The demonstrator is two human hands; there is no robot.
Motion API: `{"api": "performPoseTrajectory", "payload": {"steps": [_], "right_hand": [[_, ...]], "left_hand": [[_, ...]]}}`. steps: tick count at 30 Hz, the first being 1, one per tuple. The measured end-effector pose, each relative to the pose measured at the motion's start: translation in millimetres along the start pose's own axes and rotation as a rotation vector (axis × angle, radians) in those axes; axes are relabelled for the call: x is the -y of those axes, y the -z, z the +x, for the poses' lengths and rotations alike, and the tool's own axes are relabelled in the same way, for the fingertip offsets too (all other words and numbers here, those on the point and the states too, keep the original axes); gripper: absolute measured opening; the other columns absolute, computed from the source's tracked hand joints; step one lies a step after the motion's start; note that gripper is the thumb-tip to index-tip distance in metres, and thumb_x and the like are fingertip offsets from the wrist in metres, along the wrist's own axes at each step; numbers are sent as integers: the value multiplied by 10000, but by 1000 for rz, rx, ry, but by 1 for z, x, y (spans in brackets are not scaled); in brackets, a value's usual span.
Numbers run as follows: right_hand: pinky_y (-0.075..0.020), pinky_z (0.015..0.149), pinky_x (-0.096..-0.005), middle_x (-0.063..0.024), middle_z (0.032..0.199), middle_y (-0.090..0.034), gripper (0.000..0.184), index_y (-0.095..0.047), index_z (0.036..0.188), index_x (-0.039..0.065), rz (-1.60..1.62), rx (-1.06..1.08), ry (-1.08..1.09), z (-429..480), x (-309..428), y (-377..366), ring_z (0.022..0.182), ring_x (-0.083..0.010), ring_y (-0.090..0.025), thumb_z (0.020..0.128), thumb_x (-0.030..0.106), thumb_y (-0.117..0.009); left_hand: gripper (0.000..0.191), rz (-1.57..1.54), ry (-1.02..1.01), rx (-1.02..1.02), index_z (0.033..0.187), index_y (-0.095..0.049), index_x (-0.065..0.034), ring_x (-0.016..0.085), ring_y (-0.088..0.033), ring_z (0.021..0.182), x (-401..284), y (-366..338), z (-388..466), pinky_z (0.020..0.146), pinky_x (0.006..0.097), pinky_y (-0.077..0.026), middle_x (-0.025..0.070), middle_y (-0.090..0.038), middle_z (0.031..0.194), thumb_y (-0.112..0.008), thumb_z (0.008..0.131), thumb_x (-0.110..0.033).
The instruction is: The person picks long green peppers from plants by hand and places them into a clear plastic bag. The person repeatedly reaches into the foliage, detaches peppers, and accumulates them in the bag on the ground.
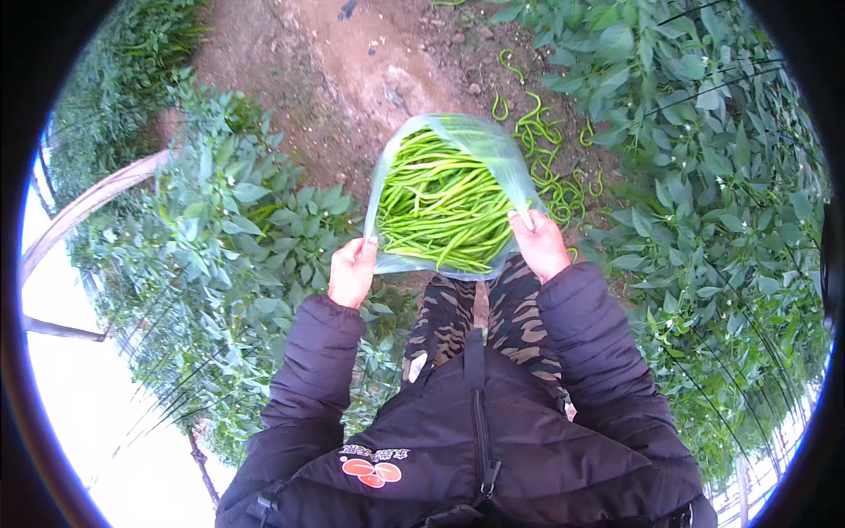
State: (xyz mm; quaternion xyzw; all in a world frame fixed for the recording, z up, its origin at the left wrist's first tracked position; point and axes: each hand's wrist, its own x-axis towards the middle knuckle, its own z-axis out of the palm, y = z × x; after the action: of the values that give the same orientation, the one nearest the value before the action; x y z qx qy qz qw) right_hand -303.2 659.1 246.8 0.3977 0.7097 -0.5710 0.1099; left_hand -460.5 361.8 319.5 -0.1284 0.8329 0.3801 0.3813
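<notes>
Between my hands hangs a translucent plastic bag, its mouth spread wide towards me. Long, thin green chili peppers fill it, most of them lying crosswise. My left hand pinches the bag's rim at the left corner, thumb uppermost. At the right side, my right hand grips a bunched fold of the rim. The bag's underside is hidden from view. More curled green peppers lie loose on the soil just beyond the bag's right side.
Leafy pepper plants grow along the left, and a denser row of pepper plants stands at the right with dark strings running through it. A bare dirt path runs ahead between them. A curved pole arches at the far left.
</notes>
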Motion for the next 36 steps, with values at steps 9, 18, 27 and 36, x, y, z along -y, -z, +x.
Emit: {"api": "performPoseTrajectory", "payload": {"steps": [9, 18, 27, 36], "right_hand": [[-465, 541, -361, -146, 667, -622, 351, -614, 916, -23, 49, 13, 51, -52, 135, 41, 563, -164, -592, 967, 309, -718], [-429, 494, -431, -129, 594, -544, 507, -525, 1026, -88, 135, 80, -110, -35, 233, -53, 502, -273, -568, 934, 364, -736], [-366, 556, -262, 32, 777, -495, 347, -492, 1046, 63, 792, -104, -531, 38, 250, -173, 661, -67, -459, 981, 316, -719], [-476, 798, -322, -11, 828, -543, 285, -610, 936, 42, 1467, -125, -610, 132, 292, -306, 737, -147, -530, 927, 323, -652]], "left_hand": [[312, 174, -264, 175, 1137, -693, 60, 21, -493, 761, -185, 42, -8, 670, 215, -429, -39, -636, 876, -613, 1065, -233], [260, 503, -561, 271, 1082, -692, 45, 73, -464, 665, -277, 94, 67, 584, 284, -408, 18, -558, 721, -646, 1031, -206], [328, 1003, -969, 279, 810, -605, -10, 468, -637, 679, -365, 85, 167, 592, 531, -493, 254, -610, 674, -620, 1005, -272], [319, 1254, -1115, 310, 802, -689, -30, 412, -690, 727, -363, 71, 283, 694, 528, -537, 217, -684, 736, -593, 972, -283]]}}
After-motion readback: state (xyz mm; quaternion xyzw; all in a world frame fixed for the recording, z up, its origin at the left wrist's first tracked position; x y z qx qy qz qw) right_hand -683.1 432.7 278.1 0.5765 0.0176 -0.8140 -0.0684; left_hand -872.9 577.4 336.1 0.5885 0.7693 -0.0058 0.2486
